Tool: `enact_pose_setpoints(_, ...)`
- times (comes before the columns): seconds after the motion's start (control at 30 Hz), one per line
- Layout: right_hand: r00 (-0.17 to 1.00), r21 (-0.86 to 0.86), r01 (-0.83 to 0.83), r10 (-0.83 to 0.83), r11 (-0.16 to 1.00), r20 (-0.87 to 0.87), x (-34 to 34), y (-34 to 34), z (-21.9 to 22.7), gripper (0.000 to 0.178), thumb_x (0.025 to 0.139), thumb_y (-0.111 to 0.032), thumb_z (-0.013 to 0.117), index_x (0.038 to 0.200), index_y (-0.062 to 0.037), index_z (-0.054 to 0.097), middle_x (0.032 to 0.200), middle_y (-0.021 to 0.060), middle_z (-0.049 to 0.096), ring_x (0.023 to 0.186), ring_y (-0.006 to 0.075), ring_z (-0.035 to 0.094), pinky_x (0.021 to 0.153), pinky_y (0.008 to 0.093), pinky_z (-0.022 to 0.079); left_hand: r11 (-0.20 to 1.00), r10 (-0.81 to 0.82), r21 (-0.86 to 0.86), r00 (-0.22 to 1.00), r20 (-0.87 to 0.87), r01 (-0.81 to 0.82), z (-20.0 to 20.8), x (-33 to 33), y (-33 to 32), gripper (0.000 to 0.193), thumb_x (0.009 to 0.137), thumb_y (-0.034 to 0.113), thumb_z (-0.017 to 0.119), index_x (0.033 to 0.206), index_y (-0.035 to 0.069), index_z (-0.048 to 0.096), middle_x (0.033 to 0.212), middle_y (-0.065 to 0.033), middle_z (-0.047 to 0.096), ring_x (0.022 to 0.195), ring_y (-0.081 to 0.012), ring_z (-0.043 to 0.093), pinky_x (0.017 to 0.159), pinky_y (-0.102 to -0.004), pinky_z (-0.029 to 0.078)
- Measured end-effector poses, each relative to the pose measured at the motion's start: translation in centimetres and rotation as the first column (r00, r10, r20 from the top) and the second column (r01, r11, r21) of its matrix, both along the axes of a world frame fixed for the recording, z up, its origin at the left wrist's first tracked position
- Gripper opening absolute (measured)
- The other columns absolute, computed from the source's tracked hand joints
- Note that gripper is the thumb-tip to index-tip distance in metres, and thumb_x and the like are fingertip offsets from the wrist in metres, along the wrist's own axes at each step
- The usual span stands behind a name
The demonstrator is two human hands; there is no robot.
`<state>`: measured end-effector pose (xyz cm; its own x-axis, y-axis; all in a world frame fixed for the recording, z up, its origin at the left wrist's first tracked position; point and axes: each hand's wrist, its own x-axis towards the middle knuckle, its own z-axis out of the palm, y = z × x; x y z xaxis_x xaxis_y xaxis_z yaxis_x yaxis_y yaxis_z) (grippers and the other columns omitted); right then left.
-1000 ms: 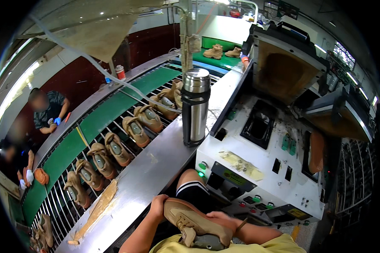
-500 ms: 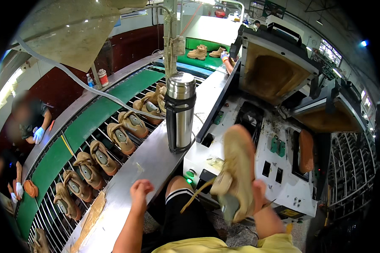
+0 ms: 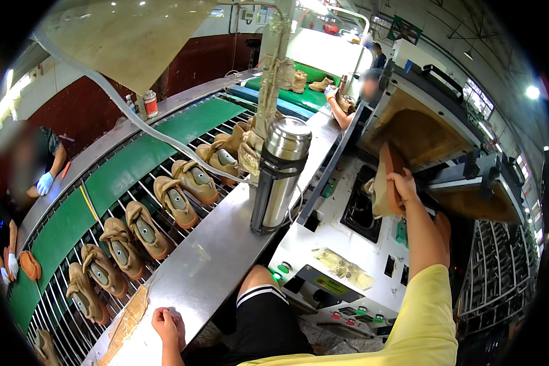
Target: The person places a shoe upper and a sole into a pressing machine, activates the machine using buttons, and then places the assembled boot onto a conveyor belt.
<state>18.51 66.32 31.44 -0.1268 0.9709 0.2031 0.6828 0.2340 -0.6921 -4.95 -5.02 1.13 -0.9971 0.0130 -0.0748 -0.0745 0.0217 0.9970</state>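
Observation:
A tan shoe [image 3: 382, 190] with an orange-brown sole is gripped in my right hand [image 3: 404, 185], my fingers wrapped over the sole. The shoe stands upright over the dark well [image 3: 361, 213] of the white machine [image 3: 287, 247], below a raised padded lid [image 3: 409, 122]. Whether the shoe touches the well cannot be seen. My left hand [image 3: 168, 328] is loosely curled above the metal ledge [image 3: 207, 262], with nothing visible in it. Another brown-soled shoe [image 3: 443, 235] is partly hidden behind my right forearm.
Several tan shoes [image 3: 145, 229] stand on a wire-rod rack [image 3: 61, 305] beside a green belt [image 3: 128, 161]. A steel thermos [image 3: 283, 177] stands on the ledge near a post [image 3: 268, 104]. A second lid [image 3: 479, 189] is raised at right. Gloved co-workers' hands [image 3: 45, 183] are at far left.
My right hand has carried the shoe away from me, up over the machine's well, turning its sole rightward. My left hand has dropped lower and to the left. The view has shifted.

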Motion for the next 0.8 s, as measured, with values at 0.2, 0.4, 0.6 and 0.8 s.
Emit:
enact_pose_setpoints(0.2, 0.973, -0.077, 0.096, -0.077, 0.992, 0.217, -2.4, 0.8, -2.3, 0.087, 0.057, -0.037, 0.071, 0.133, -0.0047, 0.046, 0.126, 0.0244, 0.055, 0.115, 0.0383, 0.055, 0.096, 0.0374, 0.044, 0.998, 0.026, 0.063, 1.000, 0.003, -0.027, -0.4, 0.1, -0.3, 0.011, 0.089, 0.004, 0.051, 0.079, 0.000, 0.056, 0.060, -0.0016, 0.052, 0.051, -0.0074, 0.047, 0.048, -0.0212, 0.038)
enact_pose_setpoints(0.4, 0.983, -0.139, 0.114, -0.091, 0.984, 0.159, -3.8, -0.2, -4.3, 0.080, 0.059, -0.034, 0.071, 0.125, 0.0057, 0.050, 0.122, 0.0258, 0.057, 0.111, 0.0377, 0.057, 0.092, 0.0385, 0.046, 0.998, 0.047, 0.049, 0.999, -0.006, -0.047, -0.2, 0.2, -0.5, 0.012, 0.089, 0.002, 0.050, 0.078, 0.000, 0.056, 0.059, -0.0009, 0.052, 0.050, -0.0068, 0.047, 0.047, -0.0206, 0.037)
enact_pose_setpoints(0.6, 0.886, -0.082, 0.222, -0.166, 0.971, 0.432, -6.0, -2.3, -5.6, 0.090, 0.063, -0.043, 0.067, 0.136, 0.0007, 0.040, 0.132, 0.0290, 0.049, 0.122, 0.0394, 0.049, 0.101, 0.0412, 0.042, 0.997, 0.050, 0.053, 0.998, -0.031, -0.049, 0.9, 0.4, 0.1, 0.012, 0.089, 0.002, 0.049, 0.078, 0.001, 0.054, 0.058, -0.0004, 0.051, 0.048, -0.0063, 0.046, 0.046, -0.0205, 0.036)
enact_pose_setpoints(0.8, 0.841, -0.093, 0.242, -0.160, 0.966, 0.517, -5.3, -3.1, -6.4, 0.088, 0.073, -0.054, 0.057, 0.145, -0.0102, 0.032, 0.140, 0.0231, 0.043, 0.127, 0.0378, 0.045, 0.103, 0.0442, 0.040, 0.995, 0.052, 0.083, 0.999, -0.008, -0.051, 0.9, 0.4, 0.4, 0.013, 0.089, 0.003, 0.049, 0.078, 0.001, 0.054, 0.057, -0.0003, 0.050, 0.047, -0.0067, 0.046, 0.044, -0.0205, 0.036)
